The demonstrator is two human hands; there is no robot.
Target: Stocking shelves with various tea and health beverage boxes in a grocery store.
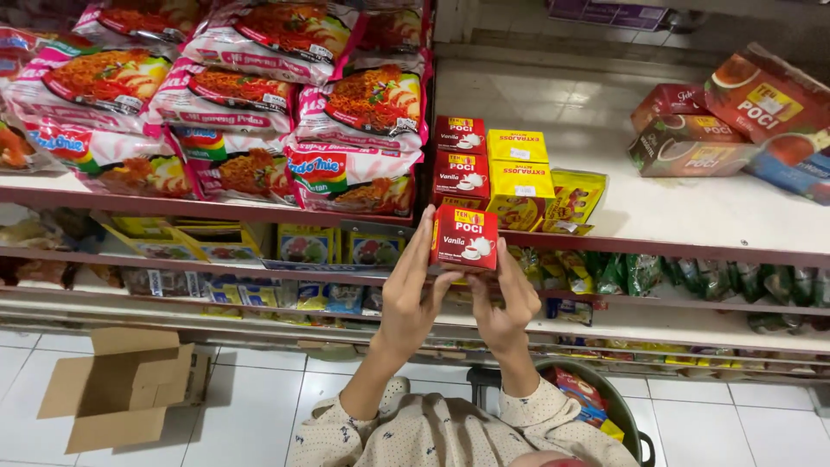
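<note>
Both hands hold one small red tea box (465, 237) up in front of the shelf edge (674, 246), just below the stacked boxes on the top shelf. Left hand (412, 298) has its fingers (421, 242) closed along the box's left side, thumb under the bottom edge. Right hand (508, 303) grips the lower right corner, fingers curled round it, partly hidden behind the box. Box is upright, front face w/ a teacup picture toward the camera, not touching the shelf.

Right behind it on the shelf: two more red tea boxes (460, 160) stacked one on the other, w/ two yellow boxes (519, 169) stacked just beside them on the right, and yellow sachet packs (575, 199) leaning next to those. To the left, behind a red divider, a big pile of instant noodle packets (259, 104), red, white & pink. Far right of the same shelf: a loose heap of larger tea cartons (735, 121), well apart from the small stack, bare white shelf between.

Lower shelves carry small sachets & green packs (692, 277). On the tiled floor at left lies an open cardboard box (121, 389). Below the right hand, a dark round basket (627, 406) w/ a few packets inside. The person's sleeves are pale w/ a small dark print.
</note>
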